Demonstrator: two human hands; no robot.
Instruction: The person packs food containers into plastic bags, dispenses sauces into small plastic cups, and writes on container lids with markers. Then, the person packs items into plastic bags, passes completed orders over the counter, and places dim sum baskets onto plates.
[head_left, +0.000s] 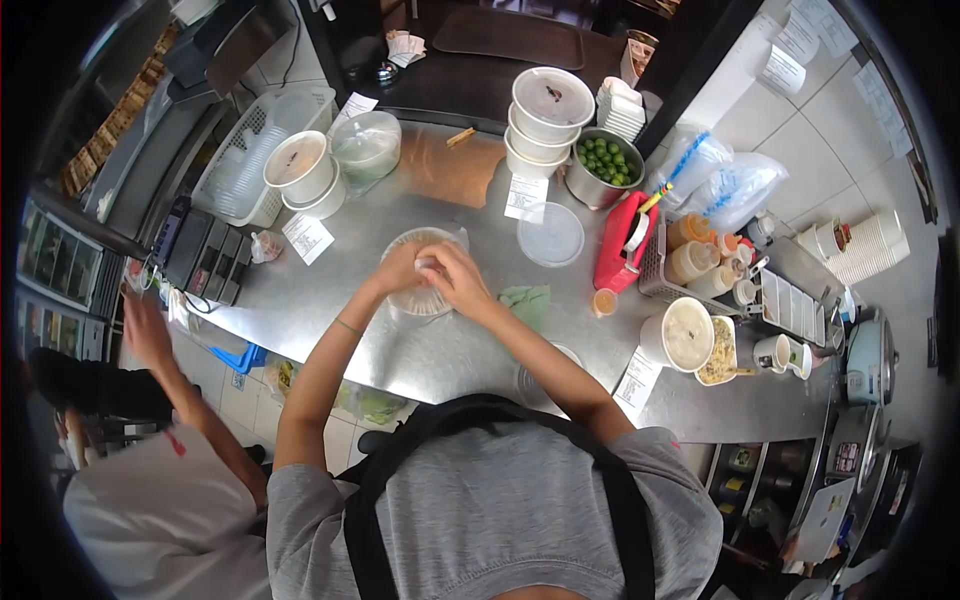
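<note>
My left hand point(402, 268) and my right hand point(455, 277) meet over a round tub point(418, 303) at the middle of the steel counter. Clear, creased plastic, which looks like a bag point(463, 239), wraps the tub. The fingers of both hands are closed and pressed together at the top of this plastic; the fingertips partly hide each other. Just right of my right hand lies a green cloth point(527, 305). Beyond it a round clear lid point(550, 234) rests flat.
Stacked lidded tubs point(549, 104) stand behind, beside a pot of green limes point(606, 162). A red box point(624, 240), sauce bottles point(692, 262) and another lidded tub point(687, 335) are to the right. At left are a white basket point(218, 180) and a co-worker's arm point(190, 400).
</note>
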